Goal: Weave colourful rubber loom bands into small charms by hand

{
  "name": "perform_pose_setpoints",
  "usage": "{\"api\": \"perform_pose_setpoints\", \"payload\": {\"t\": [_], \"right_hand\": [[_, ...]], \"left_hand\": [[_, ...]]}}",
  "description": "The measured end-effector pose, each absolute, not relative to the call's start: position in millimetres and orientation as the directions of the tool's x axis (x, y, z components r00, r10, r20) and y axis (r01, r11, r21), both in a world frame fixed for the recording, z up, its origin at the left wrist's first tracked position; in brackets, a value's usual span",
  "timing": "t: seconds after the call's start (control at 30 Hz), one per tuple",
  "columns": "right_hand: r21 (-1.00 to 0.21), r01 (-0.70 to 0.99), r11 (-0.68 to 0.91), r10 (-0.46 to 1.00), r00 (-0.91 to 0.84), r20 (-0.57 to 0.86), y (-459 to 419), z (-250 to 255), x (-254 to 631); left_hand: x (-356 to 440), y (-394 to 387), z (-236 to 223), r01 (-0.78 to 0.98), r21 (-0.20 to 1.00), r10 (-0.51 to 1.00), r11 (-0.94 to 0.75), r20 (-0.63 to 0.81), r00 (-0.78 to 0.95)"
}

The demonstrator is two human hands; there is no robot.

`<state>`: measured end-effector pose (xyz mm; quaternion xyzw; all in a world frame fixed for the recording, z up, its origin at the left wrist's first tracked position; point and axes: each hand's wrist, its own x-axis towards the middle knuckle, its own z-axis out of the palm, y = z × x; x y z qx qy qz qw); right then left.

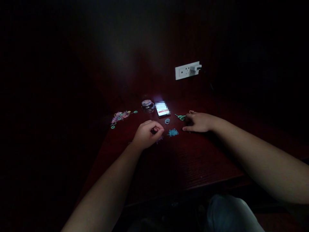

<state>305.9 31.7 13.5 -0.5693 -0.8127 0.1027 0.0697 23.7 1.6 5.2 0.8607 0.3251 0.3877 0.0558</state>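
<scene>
My left hand point(149, 134) is over the dark red table point(176, 167), its thumb and fingertips drawn together; whatever they might pinch is too small to make out. Partly under that hand lies a small purple pile of elastic bands point(159, 140). A blue pile of small elastic bands point(173, 132) sits between my hands. My right hand point(200, 122) rests low on the table with thumb and fingers apart, beside some green elastic bands point(181, 117). A few pale blue bands point(167, 121) lie in front of the phone.
A lit phone point(162, 109) stands near the wall, beside a clear lidded jar point(147, 107). Mixed colourful bands point(120, 116) are heaped near the left edge. On the wall, a socket plate point(187, 71) carries a plugged-in white charger. Surroundings are very dark.
</scene>
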Motion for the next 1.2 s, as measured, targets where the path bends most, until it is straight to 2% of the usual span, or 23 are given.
{"api": "perform_pose_setpoints", "payload": {"t": [0.1, 0.43, 0.73, 0.9, 1.0, 1.07, 1.13, 1.2], "right_hand": [[-0.209, 0.911, 0.356, 0.932, -0.364, 0.002, 32, 11, 302], [-0.31, 0.853, 0.421, 0.901, -0.434, 0.03, 40, 7, 311], [-0.339, 0.831, 0.441, 0.887, -0.46, 0.028, 39, 6, 311], [-0.359, 0.822, 0.442, 0.895, -0.434, 0.108, 46, 2, 315], [-0.375, 0.823, 0.426, 0.904, -0.368, 0.219, 52, 2, 317], [-0.382, 0.814, 0.438, 0.894, -0.347, 0.283, 54, 3, 317], [-0.401, 0.797, 0.452, 0.883, -0.335, 0.33, 54, 4, 318], [-0.437, 0.77, 0.465, 0.874, -0.322, 0.364, 54, 4, 317]], "left_hand": [[24, 2, 5, 0.516, 0.352, 0.605, -0.781, 0.632, 0.485], [23, 1, 6, 0.504, 0.357, 0.6, -0.787, 0.633, 0.489], [22, 2, 6, 0.5, 0.369, 0.606, -0.784, 0.63, 0.485], [19, 8, 1, 0.534, 0.372, 0.629, -0.759, 0.631, 0.455], [10, 19, -6, 0.648, 0.416, 0.726, -0.638, 0.606, 0.326], [-2, 28, -11, 0.761, 0.439, 0.8, -0.478, 0.575, 0.171], [-17, 36, -15, 0.86, 0.456, 0.865, -0.228, 0.5, -0.036], [-34, 43, -19, 0.875, 0.474, 0.888, 0.097, 0.356, -0.292]]}}
